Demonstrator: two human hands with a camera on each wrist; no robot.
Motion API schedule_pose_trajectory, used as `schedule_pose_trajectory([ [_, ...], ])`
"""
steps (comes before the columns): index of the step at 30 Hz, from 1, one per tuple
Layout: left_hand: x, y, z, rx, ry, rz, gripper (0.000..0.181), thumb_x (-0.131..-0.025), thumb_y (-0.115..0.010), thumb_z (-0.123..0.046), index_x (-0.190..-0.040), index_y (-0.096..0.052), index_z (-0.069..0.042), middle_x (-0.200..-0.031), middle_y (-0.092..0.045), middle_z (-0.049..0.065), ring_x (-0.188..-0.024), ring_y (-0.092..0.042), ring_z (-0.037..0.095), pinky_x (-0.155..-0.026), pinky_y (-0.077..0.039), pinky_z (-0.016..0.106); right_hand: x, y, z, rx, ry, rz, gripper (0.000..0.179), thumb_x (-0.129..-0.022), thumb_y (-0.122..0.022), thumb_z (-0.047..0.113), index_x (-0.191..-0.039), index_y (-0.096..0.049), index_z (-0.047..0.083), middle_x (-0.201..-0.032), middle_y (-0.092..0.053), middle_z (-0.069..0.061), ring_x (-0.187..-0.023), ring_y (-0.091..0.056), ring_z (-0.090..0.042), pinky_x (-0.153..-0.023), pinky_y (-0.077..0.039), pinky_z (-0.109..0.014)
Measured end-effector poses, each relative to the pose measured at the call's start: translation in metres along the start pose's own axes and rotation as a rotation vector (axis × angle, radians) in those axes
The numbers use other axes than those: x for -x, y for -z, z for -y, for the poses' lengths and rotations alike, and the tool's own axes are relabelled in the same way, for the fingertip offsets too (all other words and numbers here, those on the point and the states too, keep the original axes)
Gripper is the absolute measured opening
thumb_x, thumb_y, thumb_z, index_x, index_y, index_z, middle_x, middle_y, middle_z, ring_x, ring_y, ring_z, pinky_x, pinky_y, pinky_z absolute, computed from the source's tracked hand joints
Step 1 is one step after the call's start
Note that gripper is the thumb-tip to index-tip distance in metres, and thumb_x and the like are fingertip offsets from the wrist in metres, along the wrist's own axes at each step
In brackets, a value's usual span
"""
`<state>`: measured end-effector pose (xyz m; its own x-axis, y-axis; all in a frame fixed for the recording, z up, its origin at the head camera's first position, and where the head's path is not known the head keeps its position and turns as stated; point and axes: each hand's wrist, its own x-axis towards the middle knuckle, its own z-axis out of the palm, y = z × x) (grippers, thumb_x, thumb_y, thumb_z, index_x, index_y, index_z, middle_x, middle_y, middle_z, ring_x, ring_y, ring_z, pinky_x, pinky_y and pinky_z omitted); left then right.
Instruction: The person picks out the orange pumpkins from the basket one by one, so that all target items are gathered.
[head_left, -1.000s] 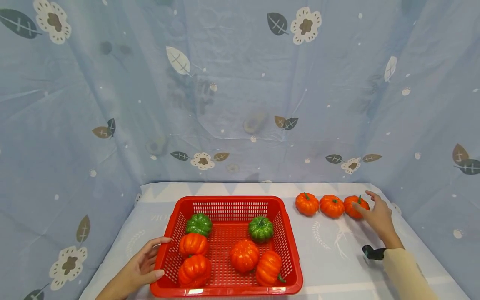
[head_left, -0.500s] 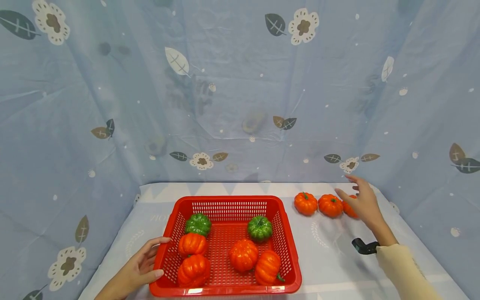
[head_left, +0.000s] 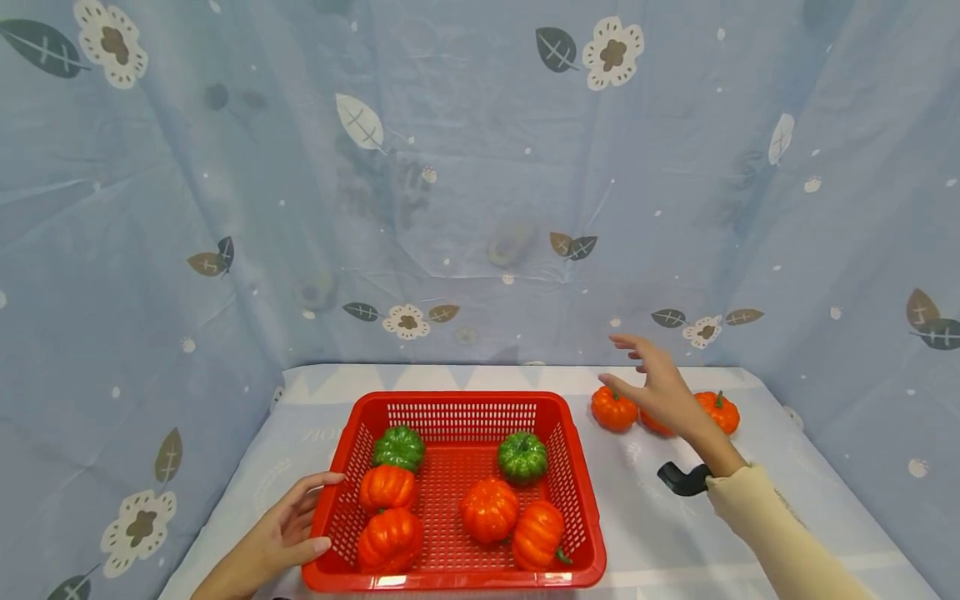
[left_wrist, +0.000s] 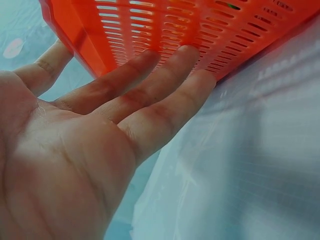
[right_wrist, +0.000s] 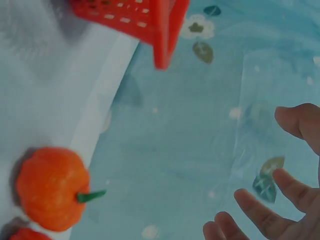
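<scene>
A red plastic basket (head_left: 457,580) with slotted walls holds two green pumpkins (head_left: 522,457) and several orange pumpkins (head_left: 489,510). My left hand (head_left: 281,533) touches the basket's left side; in the left wrist view its fingers (left_wrist: 165,107) lie fairly straight against the slotted wall. My right hand (head_left: 660,392) hangs in the air with spread fingers and nothing in it, over the row of three orange pumpkins right of the basket. The left pumpkin (head_left: 613,412) and the right pumpkin (head_left: 722,413) show, while the hand partly covers the middle pumpkin (head_left: 654,423).
A pale patterned cloth covers the table (head_left: 660,533). Behind it and at both sides hangs a blue curtain (head_left: 465,208) with leaves and flowers. A black curved device (head_left: 682,479) sits at my right wrist, by the cream sleeve (head_left: 765,517).
My right hand has moved left from the rightmost pumpkin of the row, rising a little, and carries nothing. The left hand, the basket and the pumpkins stay where they were.
</scene>
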<state>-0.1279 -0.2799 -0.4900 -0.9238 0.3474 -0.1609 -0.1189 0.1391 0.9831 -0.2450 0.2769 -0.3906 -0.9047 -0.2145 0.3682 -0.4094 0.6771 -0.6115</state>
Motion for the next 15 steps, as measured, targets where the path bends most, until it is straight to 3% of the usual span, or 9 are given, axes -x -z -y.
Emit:
schedule_pose_trajectory([
  [11,0.000,0.001,0.000,0.006,-0.070,0.064,0.068,-0.098,-0.064,-0.003,-0.156,-0.029,-0.009,-0.154,-0.032,0.034,-0.126,-0.058,0.017,-0.096,-0.056,0.037,-0.019,-0.038,0.046,-0.052,0.181,0.166,0.070,-0.092,-0.079,0.032,-0.152,-0.047,0.015,-0.147,-0.052,-0.011,-0.131,-0.047,-0.034,-0.103,-0.046,-0.060],
  [15,0.000,0.002,0.001,0.011,-0.071,0.071,0.068,-0.098,-0.063,-0.003,-0.156,-0.028,-0.009,-0.153,-0.031,0.035,-0.126,-0.058,0.016,-0.096,-0.056,0.037,-0.021,-0.053,0.061,-0.061,0.219,0.228,0.070,-0.093,-0.078,0.035,-0.153,-0.045,0.020,-0.148,-0.051,-0.004,-0.131,-0.045,-0.031,-0.104,-0.045,-0.056],
])
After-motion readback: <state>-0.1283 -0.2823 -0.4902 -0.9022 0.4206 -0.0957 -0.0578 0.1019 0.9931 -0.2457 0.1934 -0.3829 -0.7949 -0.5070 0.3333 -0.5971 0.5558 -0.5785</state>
